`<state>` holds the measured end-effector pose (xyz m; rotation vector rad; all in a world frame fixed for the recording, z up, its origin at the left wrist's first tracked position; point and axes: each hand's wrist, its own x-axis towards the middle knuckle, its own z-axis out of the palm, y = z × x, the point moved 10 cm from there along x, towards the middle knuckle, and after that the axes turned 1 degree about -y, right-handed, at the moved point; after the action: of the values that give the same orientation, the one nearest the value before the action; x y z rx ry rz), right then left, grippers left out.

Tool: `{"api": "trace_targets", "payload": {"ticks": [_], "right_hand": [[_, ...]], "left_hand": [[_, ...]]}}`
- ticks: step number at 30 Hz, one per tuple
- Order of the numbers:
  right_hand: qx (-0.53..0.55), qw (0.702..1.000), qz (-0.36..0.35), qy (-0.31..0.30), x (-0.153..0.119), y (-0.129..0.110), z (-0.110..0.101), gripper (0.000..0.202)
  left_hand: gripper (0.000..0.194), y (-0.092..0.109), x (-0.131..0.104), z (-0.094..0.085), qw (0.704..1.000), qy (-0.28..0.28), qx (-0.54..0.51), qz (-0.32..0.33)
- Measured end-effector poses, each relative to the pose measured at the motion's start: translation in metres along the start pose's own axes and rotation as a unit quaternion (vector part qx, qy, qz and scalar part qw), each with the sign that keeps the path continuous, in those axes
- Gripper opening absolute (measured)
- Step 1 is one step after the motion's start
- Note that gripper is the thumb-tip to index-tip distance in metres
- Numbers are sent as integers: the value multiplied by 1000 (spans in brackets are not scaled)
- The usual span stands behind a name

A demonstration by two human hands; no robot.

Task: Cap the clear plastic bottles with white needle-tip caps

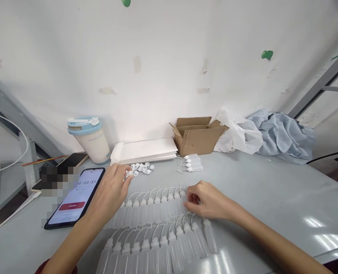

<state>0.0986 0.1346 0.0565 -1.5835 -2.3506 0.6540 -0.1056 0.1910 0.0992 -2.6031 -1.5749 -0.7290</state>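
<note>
My left hand [114, 184] reaches to a small pile of white caps [142, 168], thumb and forefinger closing around one white cap [129, 173] at its near-left edge. My right hand [204, 199] is curled, its thumb and fingers against the rightmost translucent squeeze bottle [183, 198] of the back row. Several such bottles stand side by side there, each with a thin strap curving from its neck. In front lies another row of like bottles [154, 251], cut off by the lower picture edge. The right palm is turned away from view.
A phone with a running timer [77, 194] lies at the left, beside a lidded cup [91, 140]. White padded envelopes [146, 148], an open cardboard box [199, 139], a plastic bag [237, 133] and blue cloth [285, 133] line the wall. Several small bottles [194, 163] lie before the box.
</note>
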Motion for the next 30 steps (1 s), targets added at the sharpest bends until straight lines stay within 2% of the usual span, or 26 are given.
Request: {"api": "trace_targets", "payload": {"ticks": [6,12,15,19,23,27,30], "right_hand": [[8,999,41,-9,3,13,6,19],[19,998,53,-5,7,22,10,25],[29,998,55,0,8,24,10,23],[44,997,56,13,9,22,4,22],[67,996,33,57,7,14,-8,20],[90,988,-37,116,1,-2,-17,16],[116,981,-77,139,-5,-14,-18,12]], "left_hand": [[18,17,-2,-7,999,26,-12,24],[16,27,-3,-13,996,59,-36,51],[15,23,-4,-11,996,41,-84,10],[18,18,-7,-2,981,-25,-174,-82],[24,19,-12,10,939,-75,-301,-146],[28,25,-19,33,862,-139,-444,-203],[25,32,-26,47,802,-162,-526,-234]]}}
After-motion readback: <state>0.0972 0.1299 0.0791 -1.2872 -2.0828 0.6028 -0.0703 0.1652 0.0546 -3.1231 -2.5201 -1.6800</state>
